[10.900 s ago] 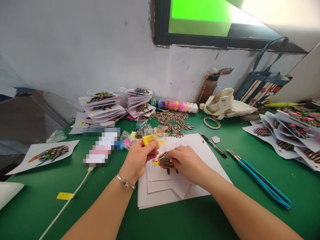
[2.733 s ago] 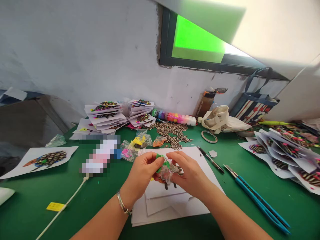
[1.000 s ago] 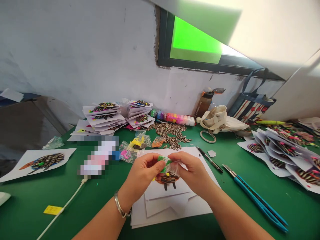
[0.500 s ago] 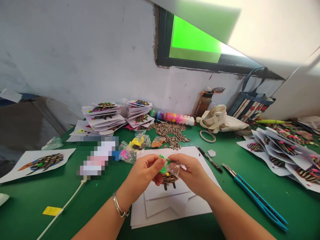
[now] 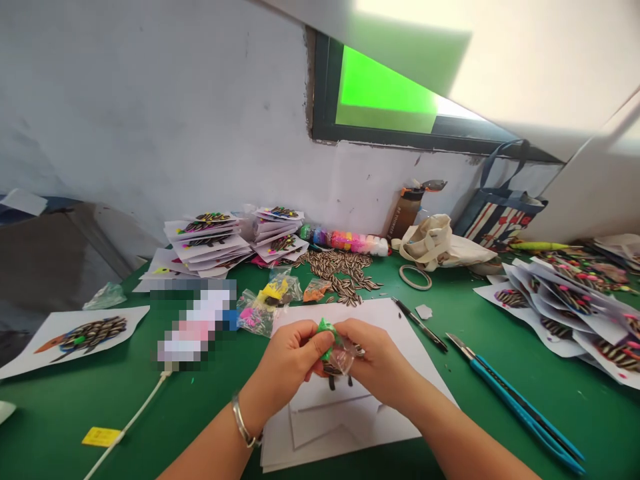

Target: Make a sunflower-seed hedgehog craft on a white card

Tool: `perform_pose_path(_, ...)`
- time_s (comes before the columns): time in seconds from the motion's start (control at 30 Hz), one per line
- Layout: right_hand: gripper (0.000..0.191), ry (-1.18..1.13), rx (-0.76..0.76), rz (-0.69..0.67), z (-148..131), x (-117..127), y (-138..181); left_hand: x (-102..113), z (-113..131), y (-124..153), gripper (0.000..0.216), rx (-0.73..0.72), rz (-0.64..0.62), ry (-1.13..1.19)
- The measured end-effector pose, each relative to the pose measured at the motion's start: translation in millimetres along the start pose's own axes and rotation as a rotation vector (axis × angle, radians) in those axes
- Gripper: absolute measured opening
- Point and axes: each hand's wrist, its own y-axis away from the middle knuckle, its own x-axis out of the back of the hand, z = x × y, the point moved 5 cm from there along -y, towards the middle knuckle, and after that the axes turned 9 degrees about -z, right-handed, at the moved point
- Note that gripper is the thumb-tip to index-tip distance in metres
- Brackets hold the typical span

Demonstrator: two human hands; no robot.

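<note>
My left hand and my right hand meet over a stack of white paper sheets on the green table. Both pinch a small clear plastic bag with green clay in it. Under the bag, partly hidden by my fingers, lies a sunflower-seed figure glued on the top sheet; only its dark legs and a few seeds show. A metal bracelet sits on my left wrist.
Loose sunflower seeds, small clay bags and a row of clay tubs lie behind. Finished seed pictures are stacked at back left and right. Blue utility knife, pen, tape ring, white cable, one seed picture.
Earlier my left hand held a yellow bag while my right pressed on the figure. Now both hands hold the green-clay bag, which has sunk slightly closer to the paper in the last second.
</note>
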Motion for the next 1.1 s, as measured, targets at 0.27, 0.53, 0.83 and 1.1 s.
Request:
perform_pose_path(0.27,0.013,-0.059,0.025,0.087,0,12,1,-2,6,0,0.034,-0.043,-0.047,0.089)
perform_pose_path(0.53,0.009,0.042,0.081,0.131,-2,13,3,-2,3,-1,0.034,-0.027,-0.05,0.009)
perform_pose_path(0.83,0.01,-0.04,0.035,0.086,-4,16,1,-2,3,-1,0.05,-0.072,-0.051,-0.021)
perform_pose_path(1.1,0.006,0.031,0.051,0.072,-3,6,1,-1,7,0,0.04,-0.044,-0.035,0.0)
